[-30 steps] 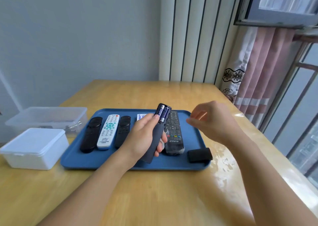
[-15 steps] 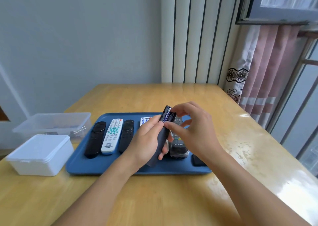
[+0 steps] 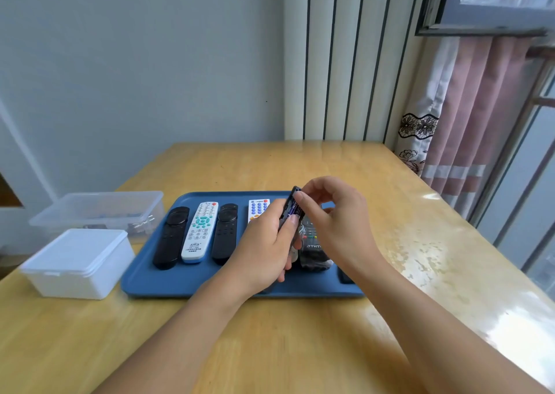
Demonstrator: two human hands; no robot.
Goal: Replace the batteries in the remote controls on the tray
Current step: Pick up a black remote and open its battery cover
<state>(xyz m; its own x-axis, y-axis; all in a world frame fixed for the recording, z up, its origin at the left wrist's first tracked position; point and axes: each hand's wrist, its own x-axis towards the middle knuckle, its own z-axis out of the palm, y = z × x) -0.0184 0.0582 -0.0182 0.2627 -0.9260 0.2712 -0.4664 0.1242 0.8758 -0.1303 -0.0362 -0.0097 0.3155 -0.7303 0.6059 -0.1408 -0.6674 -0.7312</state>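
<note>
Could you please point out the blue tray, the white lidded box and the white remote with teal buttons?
Blue plastic tray [image 3: 156,282], head view, bare front-left corner.
White lidded plastic box [image 3: 78,251], head view, lid centre.
White remote with teal buttons [image 3: 200,230], head view, keypad middle.

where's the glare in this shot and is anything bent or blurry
Head view: daylight from the window throws bright glare on the table at its right edge; the wide-angle lens bends the wall panels and curtain outward; the batteries in the remote gripped by the left hand are too soft to read; the right hand hides part of the tray.
</note>
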